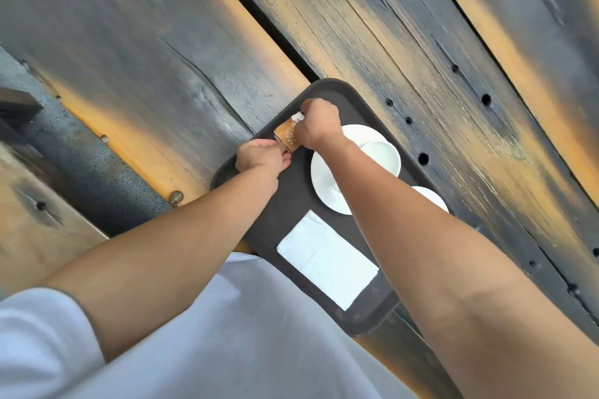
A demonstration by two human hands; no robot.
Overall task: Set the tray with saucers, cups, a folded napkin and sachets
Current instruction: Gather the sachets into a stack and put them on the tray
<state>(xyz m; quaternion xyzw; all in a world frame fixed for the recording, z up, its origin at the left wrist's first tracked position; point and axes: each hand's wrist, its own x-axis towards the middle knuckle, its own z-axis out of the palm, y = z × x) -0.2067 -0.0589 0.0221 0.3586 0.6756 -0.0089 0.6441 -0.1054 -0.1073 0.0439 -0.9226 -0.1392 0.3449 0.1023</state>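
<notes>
On my feed, the left hand [262,155] and right hand [319,121] meet knuckles-up over a small bundle of sachets [287,138], both arms stretched out nearly straight from the body. The left hand's fingers are curled and grip the nearer end of the brown packets. The right hand is bent down at the wrist and closed over the farther end, where a white packet edge pokes out beside its fingers. I cannot tell whether the bundle touches the surface under it.

Beneath both hands lies the dark tray [285,204], and the sachets sit between the hands at its far corner. Just beside the right wrist, on its outer side, a white saucer [324,178] rests on the tray, partly covered by the right forearm. A white cup [381,157] stands on that saucer, a little further out from the wrist. A second saucer [431,197] shows only as a sliver past the same forearm. Back towards the body from the hands, between the two forearms, a folded white napkin [327,259] lies flat on the tray.

The tray sits on a table [421,58] of dark, weathered planks that stretches away beyond the hands. A white shirt [227,334] fills the view below the elbows.
</notes>
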